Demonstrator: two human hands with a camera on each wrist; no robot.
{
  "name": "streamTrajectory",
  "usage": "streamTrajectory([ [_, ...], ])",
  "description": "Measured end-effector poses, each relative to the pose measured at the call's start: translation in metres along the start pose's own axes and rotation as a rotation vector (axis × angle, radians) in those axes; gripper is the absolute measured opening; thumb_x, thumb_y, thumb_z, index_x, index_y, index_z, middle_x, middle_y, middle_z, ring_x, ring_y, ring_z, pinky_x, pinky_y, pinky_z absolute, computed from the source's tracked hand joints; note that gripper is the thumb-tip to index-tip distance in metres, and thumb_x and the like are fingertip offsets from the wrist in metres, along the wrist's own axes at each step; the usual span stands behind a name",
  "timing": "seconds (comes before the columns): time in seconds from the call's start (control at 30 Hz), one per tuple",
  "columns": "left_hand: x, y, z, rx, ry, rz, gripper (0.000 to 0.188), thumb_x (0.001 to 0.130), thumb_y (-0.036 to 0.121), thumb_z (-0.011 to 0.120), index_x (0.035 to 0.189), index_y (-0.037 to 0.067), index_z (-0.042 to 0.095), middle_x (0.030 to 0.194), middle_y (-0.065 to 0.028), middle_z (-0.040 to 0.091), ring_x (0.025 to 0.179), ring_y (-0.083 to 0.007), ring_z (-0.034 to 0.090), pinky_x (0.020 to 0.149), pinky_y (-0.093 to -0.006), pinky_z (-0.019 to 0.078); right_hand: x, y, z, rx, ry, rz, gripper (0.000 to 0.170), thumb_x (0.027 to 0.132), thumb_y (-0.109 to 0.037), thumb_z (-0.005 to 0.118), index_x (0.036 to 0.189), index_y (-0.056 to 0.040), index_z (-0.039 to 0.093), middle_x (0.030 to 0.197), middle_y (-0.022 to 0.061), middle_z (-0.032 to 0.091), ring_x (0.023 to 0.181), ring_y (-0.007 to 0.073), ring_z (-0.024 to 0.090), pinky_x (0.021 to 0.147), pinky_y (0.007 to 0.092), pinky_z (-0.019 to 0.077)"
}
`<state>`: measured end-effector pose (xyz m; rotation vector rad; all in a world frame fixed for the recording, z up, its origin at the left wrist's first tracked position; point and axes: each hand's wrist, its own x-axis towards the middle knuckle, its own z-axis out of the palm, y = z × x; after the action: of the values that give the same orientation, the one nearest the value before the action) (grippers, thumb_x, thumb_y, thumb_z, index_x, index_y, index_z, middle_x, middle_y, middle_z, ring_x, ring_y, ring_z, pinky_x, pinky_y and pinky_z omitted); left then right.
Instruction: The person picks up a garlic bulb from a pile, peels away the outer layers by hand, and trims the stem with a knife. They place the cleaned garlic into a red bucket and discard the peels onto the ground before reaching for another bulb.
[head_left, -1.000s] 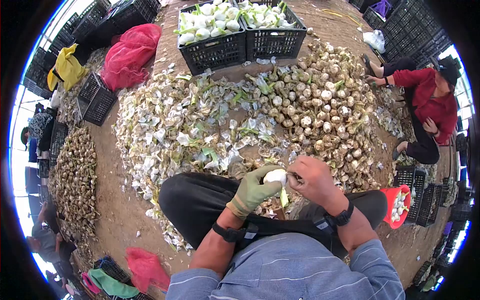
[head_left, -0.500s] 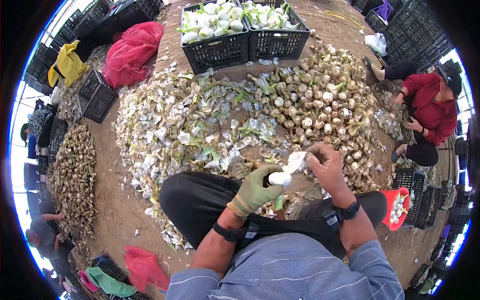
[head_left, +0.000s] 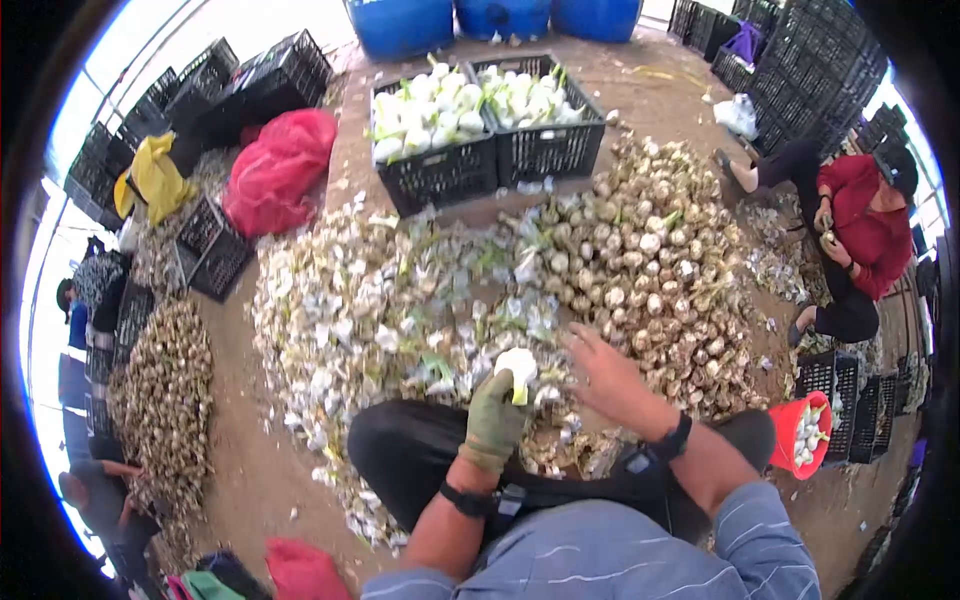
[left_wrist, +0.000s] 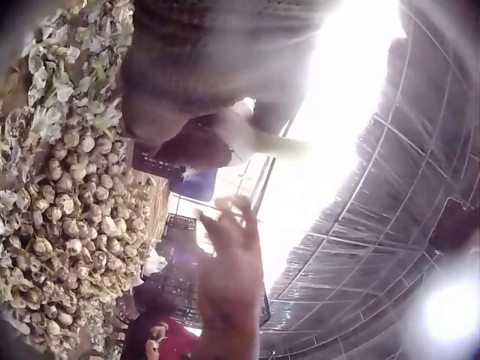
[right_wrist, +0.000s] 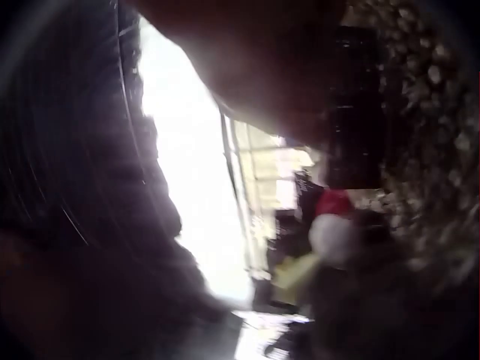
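Note:
The left hand (head_left: 495,415), in a green glove, grips a white peeled garlic bulb (head_left: 517,366) whose green stem points down toward the lap. To its right the bare right hand (head_left: 608,375) is held apart from the bulb with fingers spread, nothing visible in it. In the left wrist view the glove (left_wrist: 217,60) is above the bulb (left_wrist: 238,131), and the right hand (left_wrist: 229,277) is blurred below. The right wrist view shows the white bulb (right_wrist: 334,238) blurred. Beyond the hands lie loose peels (head_left: 340,310) and a heap of unpeeled bulbs (head_left: 660,270).
Two black crates (head_left: 440,180) of peeled garlic stand ahead, before blue barrels (head_left: 400,25). At right are a red bucket (head_left: 785,440) and a seated person in red (head_left: 865,215). Another garlic heap (head_left: 165,400) and a red net sack (head_left: 280,170) are at left.
The right hand has pulled away from the bulb, and the white peel it held is no longer seen there. The left hand has raised the bulb slightly leftward. The head view has tilted up, showing blue barrels.

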<state>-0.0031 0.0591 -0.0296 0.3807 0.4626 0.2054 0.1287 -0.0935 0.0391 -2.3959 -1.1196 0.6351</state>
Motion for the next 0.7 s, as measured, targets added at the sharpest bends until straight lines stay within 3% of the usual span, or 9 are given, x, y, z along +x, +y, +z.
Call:
streamTrajectory([
  [0.03, 0.003, -0.002, 0.000, 0.008, 0.041, 0.030, 0.035, 0.098, 0.019, 0.054, 0.129, 0.003, 0.056, 0.116, -0.0080, 0.066, 0.102, -0.0212, 0.065, 0.082, -0.0307, 0.0553, 0.000, -0.002, 0.002, -0.002, 0.141, -0.088, 0.062, 0.088, -0.030, 0.070, 0.141, -0.0070, 0.047, 0.152, 0.0215, 0.036, 0.138, 0.0369, 0.039, 0.114, 0.0433, 0.0347],
  [0.17, 0.003, -0.018, 0.000, 0.557, 0.061, 0.077, 0.028, 0.100, 0.021, 0.052, 0.119, 0.003, 0.061, 0.104, -0.0045, 0.065, 0.090, -0.0134, 0.065, 0.072, -0.0271, 0.0537, 0.001, -0.011, 0.028, 0.289, 0.136, -0.343, 0.046, 0.094, -0.030, 0.063, 0.133, -0.0060, 0.055, 0.144, 0.0174, 0.049, 0.132, 0.0325, 0.047, 0.109, 0.0435, 0.0394],
  [0.27, 0.016, -0.034, -0.027, 0.682, -0.047, 0.013, 0.033, 0.103, 0.025, 0.046, 0.124, 0.004, 0.058, 0.108, -0.0023, 0.063, 0.087, -0.0121, 0.063, 0.065, -0.0269, 0.0539, 0.017, 0.028, 0.071, 0.760, 0.286, -0.152, 0.034, 0.099, -0.018, 0.057, 0.130, -0.0048, 0.057, 0.131, 0.0147, 0.059, 0.120, 0.0252, 0.057, 0.102, 0.0374, 0.0465],
  [0.3, 0.007, -0.026, 0.003, 0.459, 0.102, -0.084, 0.039, 0.104, 0.029, 0.042, 0.132, 0.004, 0.055, 0.109, -0.0022, 0.062, 0.086, -0.0124, 0.063, 0.063, -0.0264, 0.0534, 0.026, 0.048, 0.088, 1.073, 0.217, 0.171, 0.029, 0.102, -0.020, 0.053, 0.126, -0.0071, 0.060, 0.111, 0.0096, 0.066, 0.097, 0.0189, 0.065, 0.085, 0.0308, 0.0535],
  [0.33, 0.013, -0.031, -0.007, 0.755, 0.126, 0.088, 0.042, 0.103, 0.029, 0.045, 0.138, 0.007, 0.052, 0.110, -0.0023, 0.061, 0.086, -0.0127, 0.063, 0.062, -0.0262, 0.0520, 0.037, 0.071, 0.101, 1.227, 0.298, 0.340, 0.028, 0.104, -0.019, 0.049, 0.126, -0.0083, 0.060, 0.104, 0.0067, 0.067, 0.083, 0.0149, 0.064, 0.075, 0.0272, 0.0540],
  [0.4, 0.003, -0.022, 0.017, 0.541, 0.265, 0.019, 0.036, 0.101, 0.027, 0.050, 0.129, 0.006, 0.057, 0.107, -0.0025, 0.062, 0.088, -0.0135, 0.064, 0.062, -0.0266, 0.0525, 0.055, 0.076, 0.072, 1.411, 0.317, 0.672, 0.028, 0.103, -0.023, 0.052, 0.125, -0.0084, 0.061, 0.103, 0.0091, 0.066, 0.086, 0.0169, 0.064, 0.074, 0.0280, 0.0544],
  [0.47, 0.006, -0.024, 0.010, 0.526, 0.244, 0.025, 0.030, 0.100, 0.025, 0.052, 0.121, 0.006, 0.059, 0.104, -0.0025, 0.061, 0.087, -0.0137, 0.064, 0.063, -0.0269, 0.0537, 0.084, 0.076, 0.009, 1.066, 0.223, 0.442, 0.034, 0.100, -0.030, 0.057, 0.128, -0.0106, 0.057, 0.111, 0.0117, 0.064, 0.089, 0.0200, 0.065, 0.076, 0.0315, 0.0557],
  [0.57, 0.008, -0.030, 0.009, 0.517, 0.252, 0.002, 0.020, 0.099, 0.023, 0.054, 0.111, 0.007, 0.060, 0.100, -0.0021, 0.061, 0.085, -0.0135, 0.064, 0.064, -0.0262, 0.0538, 0.136, 0.040, -0.104, 1.457, 0.308, -0.034, 0.059, 0.092, -0.035, 0.069, 0.133, -0.0007, 0.044, 0.120, 0.0116, 0.056, 0.102, 0.0240, 0.061, 0.086, 0.0397, 0.0557],
  [0.7, 0.010, -0.026, 0.014, 0.517, 0.265, 0.026, 0.024, 0.100, 0.022, 0.053, 0.117, 0.006, 0.058, 0.102, -0.0017, 0.061, 0.085, -0.0137, 0.064, 0.066, -0.0270, 0.0540, 0.163, 0.048, -0.127, 1.287, 0.494, 0.149, 0.030, 0.096, -0.020, 0.063, 0.117, -0.0010, 0.054, 0.103, 0.0076, 0.063, 0.085, 0.0178, 0.063, 0.073, 0.0330, 0.0548],
])
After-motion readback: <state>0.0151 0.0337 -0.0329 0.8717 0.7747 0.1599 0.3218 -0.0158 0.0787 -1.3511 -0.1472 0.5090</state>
